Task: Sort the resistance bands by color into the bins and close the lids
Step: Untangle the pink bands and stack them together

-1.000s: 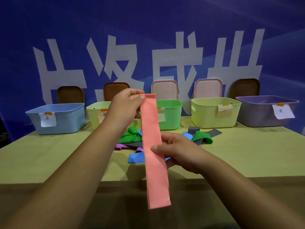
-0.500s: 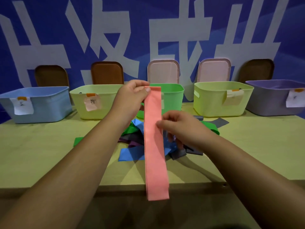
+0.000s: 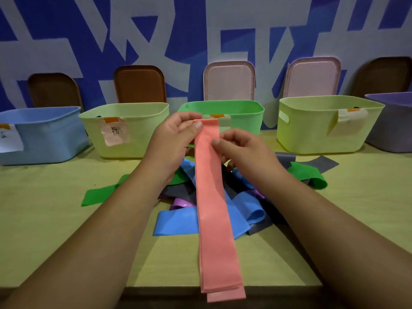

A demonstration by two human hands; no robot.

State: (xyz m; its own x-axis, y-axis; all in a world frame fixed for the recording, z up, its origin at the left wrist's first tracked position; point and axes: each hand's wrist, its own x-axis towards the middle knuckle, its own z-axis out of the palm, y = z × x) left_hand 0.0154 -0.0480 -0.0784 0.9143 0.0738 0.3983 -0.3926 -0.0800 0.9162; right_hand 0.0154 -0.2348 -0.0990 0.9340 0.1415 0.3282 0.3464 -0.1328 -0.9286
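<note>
Left hand (image 3: 176,139): ours, pinching the top end of the pink band (image 3: 211,208), which hangs straight below. Right hand (image 3: 243,150): pinching the band's edge, moved up from mid-length to just under the left. We judge folding next; the open bins (image 3: 145,139) wait just beyond.

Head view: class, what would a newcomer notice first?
The long pink band hangs at centre, its top end pinched by the left hand, the right hand pinching just below. Beneath it, a heap of coloured bands lies on the table, before a row of open bins.
</note>
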